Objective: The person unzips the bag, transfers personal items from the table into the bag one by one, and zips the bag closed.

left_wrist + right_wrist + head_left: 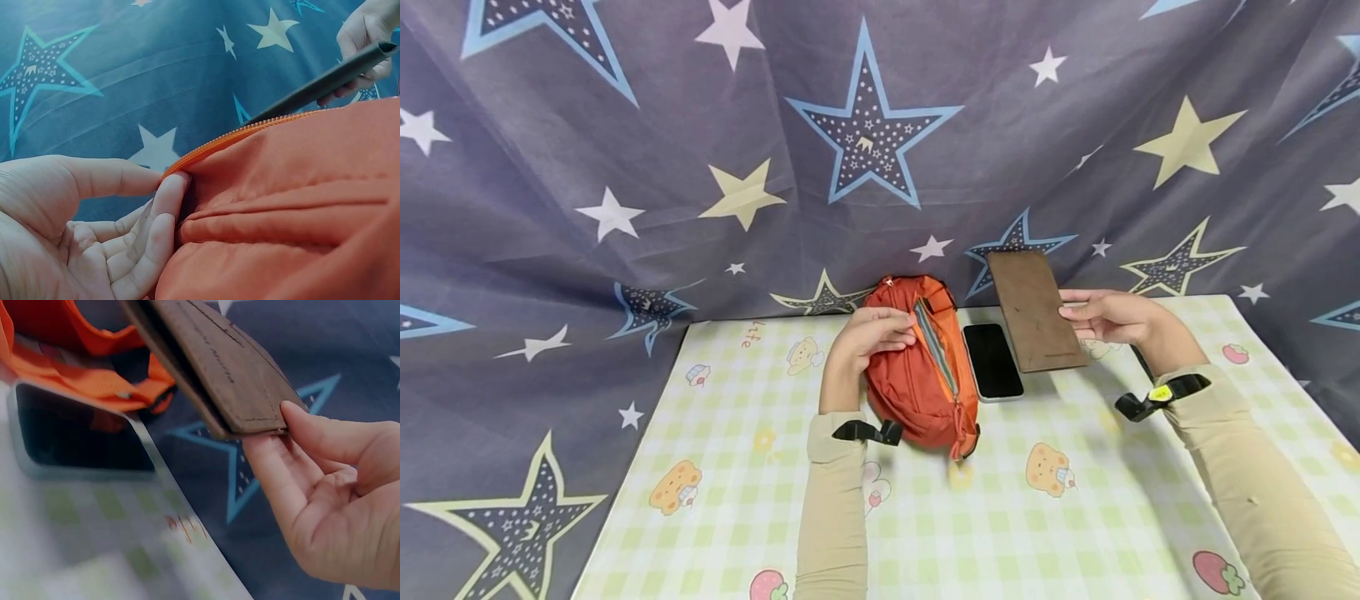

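An orange-red zippered bag (pixel 910 375) lies on the table with its zipper open, a grey-blue lining showing in the slit. My left hand (pixel 874 335) pinches the fabric at the zipper's edge; in the left wrist view, thumb and forefinger grip the orange zipper (pixel 250 128) edge. My right hand (pixel 1108 317) holds a long brown wallet (pixel 1037 312) by its right edge, raised above the table to the right of the bag. In the right wrist view the thumb lies on one face of the wallet (pixel 231 375), with fingers beneath.
A black-screened phone (pixel 992 362) lies flat on the table between the bag and the wallet. The table carries a green checked cloth (pixel 970 533) with cartoon prints. A dark star-patterned curtain (pixel 805 225) hangs right behind the table's back edge.
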### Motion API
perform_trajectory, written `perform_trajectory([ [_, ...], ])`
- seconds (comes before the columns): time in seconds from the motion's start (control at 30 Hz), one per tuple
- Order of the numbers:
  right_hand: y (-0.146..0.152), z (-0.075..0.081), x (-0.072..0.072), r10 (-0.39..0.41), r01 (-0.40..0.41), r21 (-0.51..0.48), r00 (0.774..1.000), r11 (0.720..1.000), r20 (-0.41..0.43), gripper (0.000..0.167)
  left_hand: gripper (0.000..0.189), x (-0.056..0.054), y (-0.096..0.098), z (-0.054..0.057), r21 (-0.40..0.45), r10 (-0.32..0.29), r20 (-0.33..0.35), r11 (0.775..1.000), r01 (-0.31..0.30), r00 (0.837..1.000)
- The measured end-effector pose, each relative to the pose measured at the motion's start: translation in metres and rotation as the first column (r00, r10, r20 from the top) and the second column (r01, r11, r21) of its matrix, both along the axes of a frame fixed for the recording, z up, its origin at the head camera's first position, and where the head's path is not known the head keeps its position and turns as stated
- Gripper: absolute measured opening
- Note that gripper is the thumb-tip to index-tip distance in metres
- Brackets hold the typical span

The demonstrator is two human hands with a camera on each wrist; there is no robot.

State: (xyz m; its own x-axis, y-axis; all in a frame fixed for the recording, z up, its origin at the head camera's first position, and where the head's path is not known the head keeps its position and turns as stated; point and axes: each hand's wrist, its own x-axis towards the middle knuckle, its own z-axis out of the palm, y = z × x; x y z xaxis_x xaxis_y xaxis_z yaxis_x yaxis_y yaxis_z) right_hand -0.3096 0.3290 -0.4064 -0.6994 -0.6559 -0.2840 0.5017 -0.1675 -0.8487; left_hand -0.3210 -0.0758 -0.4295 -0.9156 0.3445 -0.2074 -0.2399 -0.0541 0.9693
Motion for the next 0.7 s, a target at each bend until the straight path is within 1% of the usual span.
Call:
perform_trajectory([
  [0.2,-0.021,0.007,0.002,0.002,-0.002,0.003,0.999,1.000,-0.035,0.043,0.010,0.000,-0.002,0.002,-0.005,0.002,0.005,1.000,-0.002,1.000],
  [0.27,-0.026,0.011,0.002,0.004,-0.005,-0.005,0.999,1.000,-0.033,0.043,0.010,0.000,-0.002,0.002,-0.009,0.000,0.010,1.000,0.000,1.000],
  [0.4,-0.036,0.021,0.004,-0.026,0.027,0.010,1.000,1.000,-0.012,0.039,0.012,-0.001,-0.002,0.002,-0.011,-0.004,0.009,1.000,0.004,1.000],
  [0.47,-0.041,0.026,0.004,-0.050,0.049,0.027,0.999,0.998,0.005,0.037,0.012,0.000,-0.002,0.002,-0.010,-0.006,0.008,1.000,0.006,1.000],
  [0.57,-0.045,0.033,0.005,-0.062,0.060,0.052,0.998,0.997,0.026,0.033,0.012,0.000,-0.003,0.003,-0.007,-0.009,0.010,1.000,0.009,1.000],
  [0.7,-0.051,0.038,0.004,-0.045,0.044,0.136,0.999,0.990,0.008,0.029,0.011,0.000,-0.003,0.003,-0.006,-0.014,0.012,1.000,0.014,1.000],
])
